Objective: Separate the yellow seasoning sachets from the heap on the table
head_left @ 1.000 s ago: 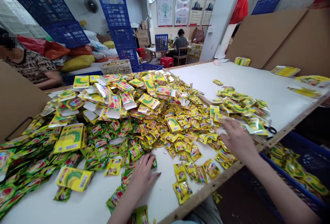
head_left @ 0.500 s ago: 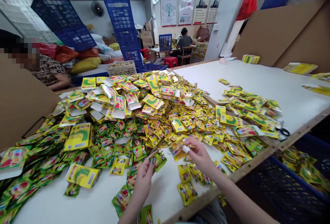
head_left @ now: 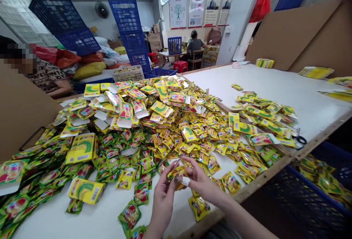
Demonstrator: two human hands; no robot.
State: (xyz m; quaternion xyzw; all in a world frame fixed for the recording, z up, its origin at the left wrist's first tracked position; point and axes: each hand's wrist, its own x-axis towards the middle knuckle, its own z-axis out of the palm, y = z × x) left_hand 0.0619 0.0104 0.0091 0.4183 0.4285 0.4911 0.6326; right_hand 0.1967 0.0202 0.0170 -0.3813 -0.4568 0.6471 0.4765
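My left hand [head_left: 164, 186] and my right hand [head_left: 200, 182] meet above the white tabletop near its front edge. Between their fingertips is a small yellow candy packet [head_left: 176, 173], gripped from both sides. A white wrap covers one fingertip of the right hand. Whether a green packet is also in the left fingers is hidden. Just below the hands lies a yellow packet [head_left: 199, 206] on the table. Green packets [head_left: 129, 213] are spread left of my left wrist. Beyond my fingers rises a heap of small yellow packets [head_left: 198, 129].
Flattened and open yellow boxes [head_left: 132, 103] top the heap. More boxes [head_left: 264, 112] and black-handled scissors [head_left: 301, 140] lie right of a wooden strip. A blue crate [head_left: 310, 191] with packets stands below the table edge. A co-worker [head_left: 52, 76] sits at the left behind cardboard [head_left: 24, 110].
My hands have come together; the right hand moved left with the yellow packet to the left fingers. The green packet that the left hand held no longer shows clearly.
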